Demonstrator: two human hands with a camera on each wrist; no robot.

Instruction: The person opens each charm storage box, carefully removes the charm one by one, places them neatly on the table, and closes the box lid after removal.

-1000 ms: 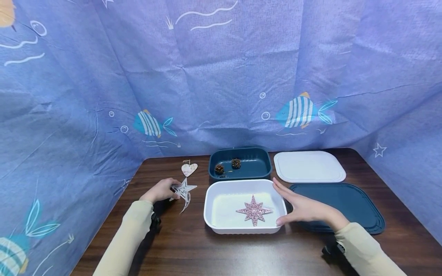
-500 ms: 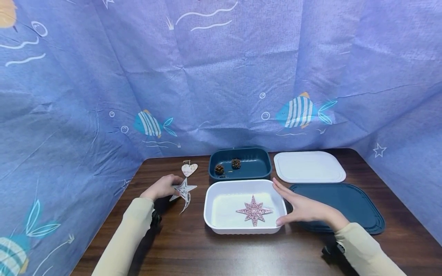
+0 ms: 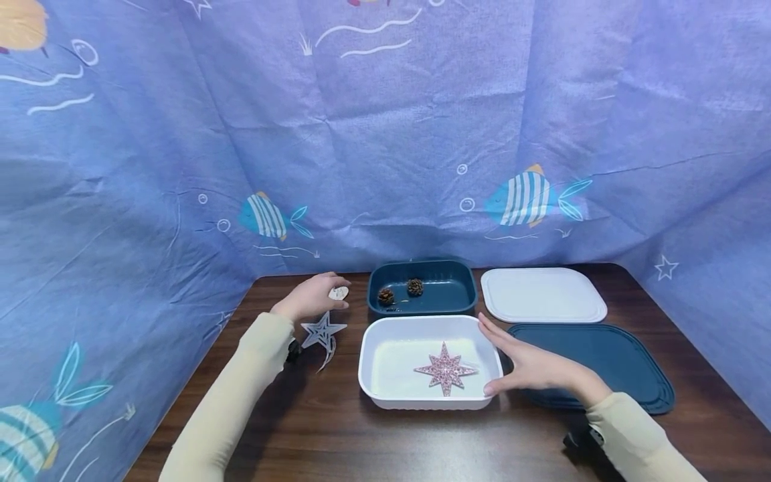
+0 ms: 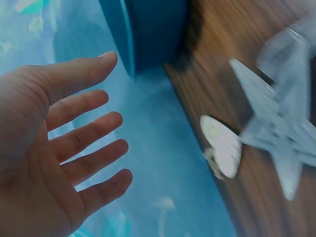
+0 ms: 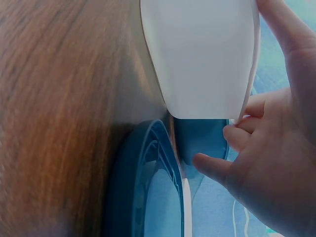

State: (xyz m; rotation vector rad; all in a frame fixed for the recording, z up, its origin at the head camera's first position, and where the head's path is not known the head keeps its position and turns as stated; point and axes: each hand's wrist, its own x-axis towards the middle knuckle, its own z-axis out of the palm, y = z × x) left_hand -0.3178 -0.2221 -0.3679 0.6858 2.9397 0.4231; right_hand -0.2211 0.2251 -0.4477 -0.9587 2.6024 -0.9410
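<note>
My left hand [image 3: 313, 294] reaches over a small heart ornament [image 3: 338, 293], partly hidden by it in the head view. In the left wrist view the fingers [image 4: 96, 153] are spread and hold nothing, with the heart [image 4: 222, 145] apart from them on the table. Just nearer lies a silver star ornament [image 3: 323, 330] with a cord. My right hand [image 3: 536, 365] holds the right end of a white plastic container [image 3: 367, 358], thumb at its front corner and fingers along the rim. Inside it lies a pink glittery eight-pointed star [image 3: 446, 369].
A dark blue container [image 3: 458, 294] with two pinecones [image 3: 415, 287] stands behind the white one. To the right lie a white lid [image 3: 542, 294] and a dark blue lid [image 3: 596, 361]. A blue fish-print cloth [image 3: 385, 134] hangs along the table's back edge.
My left hand has left the silver star and moved farther back, over the heart. The right hand stays on the white container. The head view has shifted slightly.
</note>
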